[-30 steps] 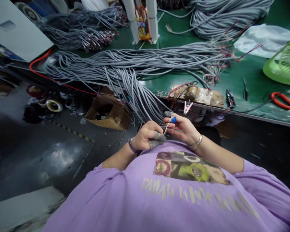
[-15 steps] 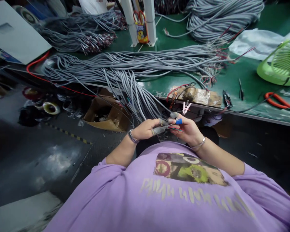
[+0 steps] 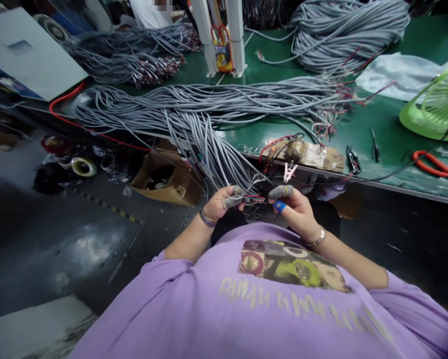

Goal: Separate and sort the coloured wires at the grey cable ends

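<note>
My left hand (image 3: 221, 203) pinches the end of a grey cable, with grey covers on its thumb and a finger. Thin coloured wires (image 3: 255, 198), red, green and dark ones among them, fan out from that pinch to the right. Just beyond their tips is my right hand (image 3: 294, 209), its thumb and fingers closed together. It wears a grey finger cover and a blue wrap on the thumb; whatever lies in its fingertips is too small to make out. Behind both hands, a bundle of grey cables (image 3: 212, 144) hangs over the table edge.
More grey cables (image 3: 246, 99) lie along the green table (image 3: 391, 149). A wooden board (image 3: 332, 157) with a pink clip (image 3: 290, 172) sits at the edge, near cutters (image 3: 353, 159), red-handled pliers (image 3: 431, 164) and a green fan (image 3: 425, 117). Below stands a cardboard box (image 3: 182, 192).
My hands have moved apart. The right one has drawn back to the right from the coloured wires, while the left keeps its pinch on the cable end. The view has shifted slightly.
</note>
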A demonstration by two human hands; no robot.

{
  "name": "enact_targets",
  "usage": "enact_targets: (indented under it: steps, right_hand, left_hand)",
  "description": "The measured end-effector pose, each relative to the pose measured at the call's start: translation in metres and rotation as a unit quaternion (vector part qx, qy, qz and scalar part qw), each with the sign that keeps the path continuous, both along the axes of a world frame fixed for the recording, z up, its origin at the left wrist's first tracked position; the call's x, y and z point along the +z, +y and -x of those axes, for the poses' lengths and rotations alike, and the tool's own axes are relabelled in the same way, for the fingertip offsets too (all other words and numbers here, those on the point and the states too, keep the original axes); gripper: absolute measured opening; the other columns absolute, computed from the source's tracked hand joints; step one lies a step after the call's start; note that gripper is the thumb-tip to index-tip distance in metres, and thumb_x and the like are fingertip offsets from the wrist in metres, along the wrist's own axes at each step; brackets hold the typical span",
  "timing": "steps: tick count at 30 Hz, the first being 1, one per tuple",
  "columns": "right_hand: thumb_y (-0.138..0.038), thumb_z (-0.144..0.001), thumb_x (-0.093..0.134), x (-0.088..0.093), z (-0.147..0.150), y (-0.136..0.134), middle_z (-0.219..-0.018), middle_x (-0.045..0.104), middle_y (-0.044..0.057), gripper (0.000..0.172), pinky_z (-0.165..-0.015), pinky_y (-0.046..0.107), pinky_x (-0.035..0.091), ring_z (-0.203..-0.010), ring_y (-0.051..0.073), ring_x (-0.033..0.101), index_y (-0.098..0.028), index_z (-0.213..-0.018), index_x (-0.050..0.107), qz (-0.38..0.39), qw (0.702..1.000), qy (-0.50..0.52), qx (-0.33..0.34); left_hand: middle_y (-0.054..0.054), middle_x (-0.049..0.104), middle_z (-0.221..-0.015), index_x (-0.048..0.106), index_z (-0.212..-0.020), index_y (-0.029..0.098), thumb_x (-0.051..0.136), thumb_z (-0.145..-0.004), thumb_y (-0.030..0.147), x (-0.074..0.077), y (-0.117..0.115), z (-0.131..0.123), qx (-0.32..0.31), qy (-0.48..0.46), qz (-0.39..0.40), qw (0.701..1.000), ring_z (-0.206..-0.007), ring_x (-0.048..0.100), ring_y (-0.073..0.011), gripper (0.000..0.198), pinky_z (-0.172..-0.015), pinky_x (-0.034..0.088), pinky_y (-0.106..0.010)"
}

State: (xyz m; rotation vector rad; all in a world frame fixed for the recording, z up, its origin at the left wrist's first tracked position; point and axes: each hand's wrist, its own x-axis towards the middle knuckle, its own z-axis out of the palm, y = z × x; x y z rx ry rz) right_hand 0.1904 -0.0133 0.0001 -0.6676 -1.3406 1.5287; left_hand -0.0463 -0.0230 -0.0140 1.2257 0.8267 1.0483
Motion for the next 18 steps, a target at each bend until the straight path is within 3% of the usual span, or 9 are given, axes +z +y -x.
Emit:
enact_targets:
  steps: [3,5,7,10,12,14,16,18]
  right_hand:
    - [-0.023,-0.09,0.06,0.004,0.003,-0.001,-0.111,0.068,0.007,0.035,-0.067,0.029,0.052,-0.073,0.013,0.059,-0.026,-0.125,0.058,-0.147,0.986,-0.081,0.014]
    - [-0.022,-0.091,0.058,0.006,0.004,0.003,-0.12,0.065,0.01,0.042,-0.076,0.033,0.054,-0.083,0.016,0.063,-0.027,-0.133,0.054,-0.24,0.959,-0.142,0.05]
    - [-0.023,-0.091,0.059,0.008,0.004,0.008,-0.115,0.066,0.01,0.033,-0.08,0.034,0.053,-0.09,0.019,0.063,-0.025,-0.124,0.061,-0.325,0.922,-0.203,0.06]
    - [-0.027,-0.091,0.06,0.009,-0.003,0.016,-0.094,0.066,0.008,0.014,-0.072,0.031,0.052,-0.082,0.018,0.062,-0.022,-0.101,0.069,-0.385,0.886,-0.252,0.049]
    - [-0.029,-0.093,0.057,0.008,-0.012,0.02,-0.086,0.065,0.007,0.015,-0.068,0.03,0.051,-0.076,0.016,0.06,-0.021,-0.095,0.069,-0.37,0.891,-0.255,0.057]
    - [-0.031,-0.093,0.057,0.003,-0.024,0.025,-0.083,0.066,0.006,0.017,-0.07,0.03,0.051,-0.075,0.016,0.061,-0.021,-0.093,0.07,-0.316,0.915,-0.242,0.063]
    - [-0.036,-0.089,0.062,-0.007,-0.036,0.029,-0.082,0.067,0.005,0.017,-0.069,0.03,0.051,-0.073,0.016,0.06,-0.021,-0.09,0.071,-0.215,0.951,-0.218,0.027]
    - [-0.044,-0.082,0.069,-0.019,-0.045,0.034,-0.079,0.066,0.003,0.023,-0.061,0.027,0.049,-0.066,0.014,0.057,-0.021,-0.087,0.07,-0.068,0.981,-0.17,-0.065]
  left_hand:
    - [-0.004,0.064,-0.063,0.064,-0.073,0.012,0.069,-0.079,0.056,0.01,0.001,-0.004,-0.058,0.047,-0.019,0.997,-0.058,0.057,-0.0112,0.044,-0.061,0.045,-0.023]
    - [-0.006,0.066,-0.067,0.065,-0.076,0.012,0.066,-0.081,0.059,0.019,0.003,-0.006,-0.109,0.095,-0.036,0.989,-0.062,0.06,-0.0131,0.047,-0.063,0.047,-0.025]
    - [-0.008,0.068,-0.07,0.067,-0.076,0.012,0.062,-0.083,0.059,0.027,0.005,-0.006,-0.156,0.149,-0.069,0.974,-0.064,0.061,-0.014,0.048,-0.064,0.048,-0.025]
    - [-0.008,0.067,-0.067,0.069,-0.071,0.013,0.059,-0.086,0.057,0.033,0.01,-0.006,-0.204,0.209,-0.131,0.947,-0.062,0.06,-0.0132,0.048,-0.063,0.048,-0.024]
    - [-0.008,0.067,-0.063,0.071,-0.074,0.014,0.059,-0.087,0.054,0.033,0.013,-0.006,-0.21,0.218,-0.155,0.94,-0.059,0.059,-0.0129,0.045,-0.06,0.048,-0.023]
    - [-0.008,0.067,-0.063,0.074,-0.079,0.014,0.061,-0.087,0.052,0.032,0.014,-0.006,-0.203,0.21,-0.162,0.943,-0.059,0.06,-0.0132,0.04,-0.059,0.048,-0.023]
    - [-0.008,0.068,-0.065,0.074,-0.08,0.014,0.064,-0.085,0.051,0.03,0.013,-0.008,-0.188,0.191,-0.157,0.95,-0.06,0.061,-0.0135,0.039,-0.059,0.049,-0.023]
    - [-0.008,0.069,-0.067,0.074,-0.079,0.013,0.068,-0.081,0.053,0.028,0.012,-0.012,-0.157,0.165,-0.131,0.965,-0.06,0.062,-0.0132,0.04,-0.058,0.05,-0.023]
